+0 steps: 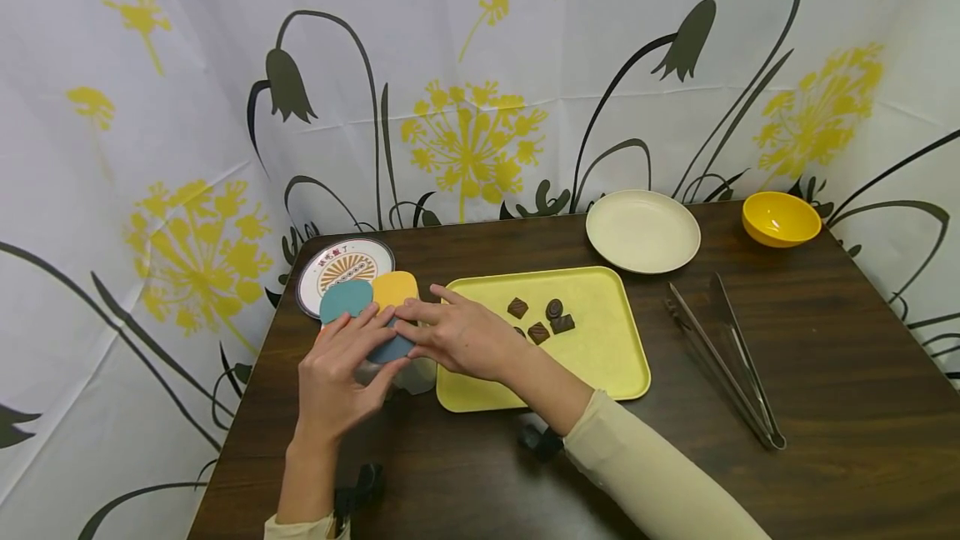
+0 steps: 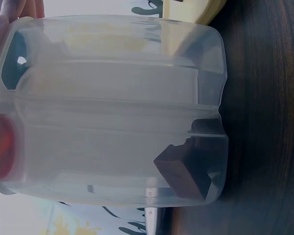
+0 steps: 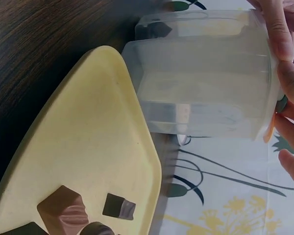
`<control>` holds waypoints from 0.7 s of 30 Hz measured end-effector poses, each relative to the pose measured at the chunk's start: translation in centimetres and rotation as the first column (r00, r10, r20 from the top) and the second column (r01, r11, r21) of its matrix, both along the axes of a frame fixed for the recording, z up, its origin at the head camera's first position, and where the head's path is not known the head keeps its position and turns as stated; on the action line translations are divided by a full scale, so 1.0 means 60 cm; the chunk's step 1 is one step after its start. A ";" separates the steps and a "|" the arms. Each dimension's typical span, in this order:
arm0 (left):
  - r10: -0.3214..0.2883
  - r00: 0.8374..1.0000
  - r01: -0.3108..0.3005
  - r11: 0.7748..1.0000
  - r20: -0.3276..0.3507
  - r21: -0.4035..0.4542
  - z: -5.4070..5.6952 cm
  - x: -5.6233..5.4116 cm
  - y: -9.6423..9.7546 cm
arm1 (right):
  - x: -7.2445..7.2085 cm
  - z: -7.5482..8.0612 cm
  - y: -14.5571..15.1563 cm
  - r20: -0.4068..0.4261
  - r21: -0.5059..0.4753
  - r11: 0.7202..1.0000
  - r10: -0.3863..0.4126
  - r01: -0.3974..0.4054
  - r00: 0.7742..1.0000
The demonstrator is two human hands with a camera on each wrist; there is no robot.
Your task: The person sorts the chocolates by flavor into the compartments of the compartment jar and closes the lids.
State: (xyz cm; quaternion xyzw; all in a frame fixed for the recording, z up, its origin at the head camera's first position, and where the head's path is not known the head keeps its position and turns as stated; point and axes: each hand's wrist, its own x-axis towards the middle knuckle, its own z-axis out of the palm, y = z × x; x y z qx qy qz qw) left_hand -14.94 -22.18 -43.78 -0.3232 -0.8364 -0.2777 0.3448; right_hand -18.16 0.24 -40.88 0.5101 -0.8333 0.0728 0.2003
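And here are both hands, together over the clear plastic container (image 2: 108, 122), which stands upright on the dark wooden table (image 1: 465, 473) beneath them! The left hand (image 1: 340, 377) stretches its fingers over the near side, thumb spread; the right hand (image 1: 468, 336) meets it, fingers extended, nothing clenched. Both touch the slate-blue lid (image 1: 390, 348). Just past the left fingertips sit the rounded teal lid (image 1: 345, 298) and the rounded yellow lid (image 1: 395, 288). Low inside, below the hands, lies a blocky brown chocolate (image 2: 183, 166) (a neat view through that wall!). Under the right wrist runs a pale-yellow rectangular tray (image 1: 600, 365), several brown chocolates (image 1: 562, 324) on it just right of that hand. Farther right lie silver metal tongs (image 1: 723, 365); beyond the left hand, a printed white plate (image 1: 345, 269).
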 end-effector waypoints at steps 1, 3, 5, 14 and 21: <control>-0.001 1.000 0.001 1.000 -0.009 -0.002 0.000 0.000 0.000 | -0.001 -0.001 0.000 0.001 -0.002 1.000 0.001 -0.001 1.000; -0.001 1.000 0.001 1.000 -0.025 -0.006 -0.001 -0.001 0.001 | -0.002 -0.001 0.001 0.003 -0.007 1.000 0.006 -0.006 1.000; -0.004 0.999 0.003 1.000 -0.040 -0.007 -0.002 -0.001 0.001 | -0.003 -0.002 0.001 0.004 -0.016 1.000 0.009 -0.009 1.000; 0.000 0.995 -0.002 1.000 -0.099 -0.022 0.000 -0.005 0.004 | -0.004 0.000 0.003 -0.006 -0.012 1.000 -0.005 0.005 1.000; -0.027 0.995 0.031 0.999 -0.092 0.043 0.001 -0.005 0.003 | -0.003 0.007 0.002 -0.031 0.001 1.000 -0.010 0.010 0.999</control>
